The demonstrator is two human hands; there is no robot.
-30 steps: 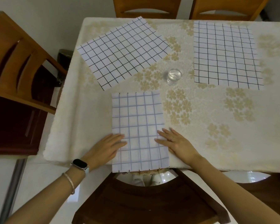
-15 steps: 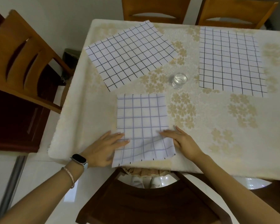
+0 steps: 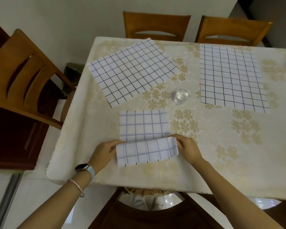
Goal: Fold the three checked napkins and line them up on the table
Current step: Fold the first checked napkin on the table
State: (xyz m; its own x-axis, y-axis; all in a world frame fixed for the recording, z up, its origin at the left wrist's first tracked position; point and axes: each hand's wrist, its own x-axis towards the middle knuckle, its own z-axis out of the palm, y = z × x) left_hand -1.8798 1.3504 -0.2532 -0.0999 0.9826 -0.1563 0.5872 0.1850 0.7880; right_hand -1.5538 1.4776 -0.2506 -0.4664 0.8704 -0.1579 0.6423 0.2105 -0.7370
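Both hands (image 3: 104, 152) (image 3: 187, 150) pinch the near napkin (image 3: 144, 129) mid second fold; far-left napkin (image 3: 132, 71) and far-right napkin (image 3: 229, 76) lie unfolded, nothing lined up yet.

Home dining room: clothed table (image 3: 205, 162), chairs (image 3: 156, 25).

Three checked napkins: near napkin (image 3: 144, 126), left napkin (image 3: 132, 71), right napkin (image 3: 229, 76). One table (image 3: 213, 162). One glass (image 3: 182, 96). Four chairs: left chair (image 3: 23, 66), middle far chair (image 3: 155, 25), right far chair (image 3: 231, 30), near chair (image 3: 155, 217). Two hands: left hand (image 3: 104, 152), right hand (image 3: 188, 149). One watch (image 3: 84, 167), one bracelet (image 3: 76, 185)
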